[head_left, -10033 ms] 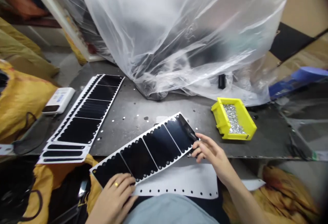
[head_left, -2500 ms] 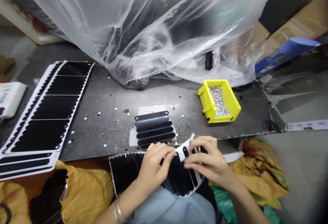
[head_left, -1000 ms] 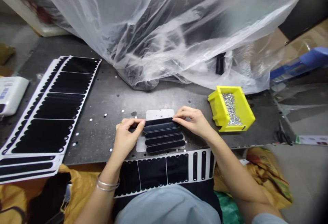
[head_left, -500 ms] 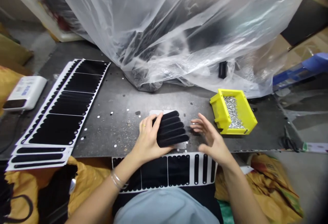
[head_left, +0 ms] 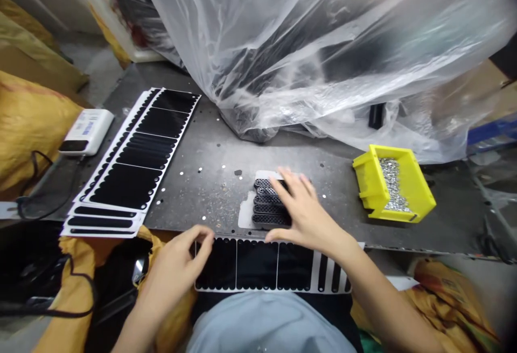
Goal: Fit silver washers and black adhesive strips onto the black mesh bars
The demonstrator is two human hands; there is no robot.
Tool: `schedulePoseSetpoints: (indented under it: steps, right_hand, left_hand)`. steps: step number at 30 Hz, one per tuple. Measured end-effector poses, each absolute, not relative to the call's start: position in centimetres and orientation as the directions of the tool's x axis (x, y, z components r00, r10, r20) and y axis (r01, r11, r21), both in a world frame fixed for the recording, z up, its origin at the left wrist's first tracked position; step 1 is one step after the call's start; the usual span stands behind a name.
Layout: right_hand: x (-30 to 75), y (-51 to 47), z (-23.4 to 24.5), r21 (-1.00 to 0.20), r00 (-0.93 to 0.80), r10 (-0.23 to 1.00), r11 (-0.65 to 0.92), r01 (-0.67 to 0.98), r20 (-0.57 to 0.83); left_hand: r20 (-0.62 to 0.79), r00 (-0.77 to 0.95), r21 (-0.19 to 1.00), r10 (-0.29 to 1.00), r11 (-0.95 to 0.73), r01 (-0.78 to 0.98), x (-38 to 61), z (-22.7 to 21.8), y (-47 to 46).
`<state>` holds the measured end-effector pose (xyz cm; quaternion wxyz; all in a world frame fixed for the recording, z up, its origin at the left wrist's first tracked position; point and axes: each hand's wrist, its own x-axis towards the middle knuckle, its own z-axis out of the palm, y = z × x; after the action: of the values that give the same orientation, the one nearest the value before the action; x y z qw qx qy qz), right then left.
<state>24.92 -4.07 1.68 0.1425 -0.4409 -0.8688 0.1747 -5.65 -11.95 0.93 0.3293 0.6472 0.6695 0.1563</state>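
A row of black strips [head_left: 271,209] with a honeycomb-like textured upper face lies side by side on a pale flat plate [head_left: 245,214] at the table's front. Over their right end my right hand [head_left: 302,207] is spread, fingers apart, seemingly touching them. My left hand [head_left: 181,259] is at the upper left corner of a white-backed sheet [head_left: 256,264] of black strips that sits by my lap. Its thumb and forefinger tips come together there; whether they pinch anything is hidden.
A yellow bin [head_left: 420,194] of small silvery metal parts stands right. Backed sheets of black strips [head_left: 131,183] lie left, beside a white device [head_left: 86,132] with a cable. Clear plastic sheeting [head_left: 274,62] hangs behind. Yellow sacks [head_left: 36,132] surround the table [head_left: 210,170].
My left hand has left the strips and moved down-left to the sheet. My right hand has come left over the strips, whose textured face now shows instead of smooth black. The view has shifted left.
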Motion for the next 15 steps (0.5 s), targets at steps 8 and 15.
schedulePoseSetpoints:
  steps: [8, 15]
  right_hand:
    - [30.8, -11.4, 3.6, -0.623, -0.375, 0.914, 0.383, 0.682, 0.151]
    - [29.9, -12.8, 3.0, -0.665, -0.464, 0.876, 0.426, 0.613, 0.133]
  left_hand:
    - [-0.442, 0.137, 0.809, 0.887, 0.327, 0.489, -2.5, -3.5, -15.0]
    - [-0.312, -0.066, 0.848, 0.948, 0.309, 0.431, -1.9, -4.5, -14.7]
